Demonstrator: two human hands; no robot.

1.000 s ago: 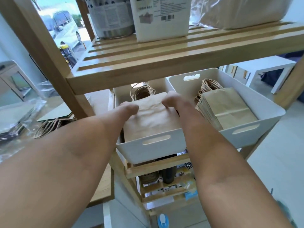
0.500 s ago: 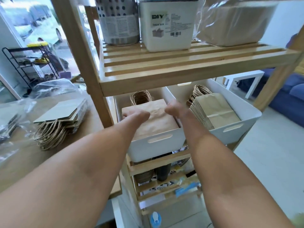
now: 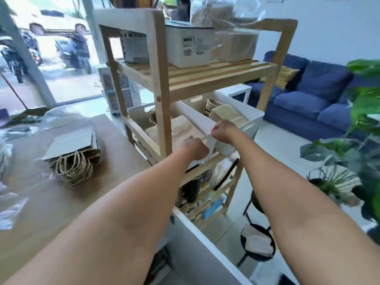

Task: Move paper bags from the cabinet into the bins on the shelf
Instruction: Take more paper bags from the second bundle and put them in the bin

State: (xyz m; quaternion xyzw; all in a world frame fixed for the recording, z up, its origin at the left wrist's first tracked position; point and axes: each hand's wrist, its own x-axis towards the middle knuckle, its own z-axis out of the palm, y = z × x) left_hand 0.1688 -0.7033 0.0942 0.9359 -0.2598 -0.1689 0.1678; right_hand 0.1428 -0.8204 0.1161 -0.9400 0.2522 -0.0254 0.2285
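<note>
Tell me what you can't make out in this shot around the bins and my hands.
- Left hand, head view: fingers blurred by motion, so its grip is unclear.
- Left bin: the shelf post covers part of it and its paper bags.
- Right bin: right hand hides its near rim.
- Lower shelf items: blurred, shadowed, unidentifiable.

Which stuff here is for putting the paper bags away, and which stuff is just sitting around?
For the job:
left bin with paper bags
right bin, also holding bags
stack of bags on the table
wooden shelf
left hand and right hand, both at the left bin's rim

Just sitting around:
blue sofa
plant
white box
</note>
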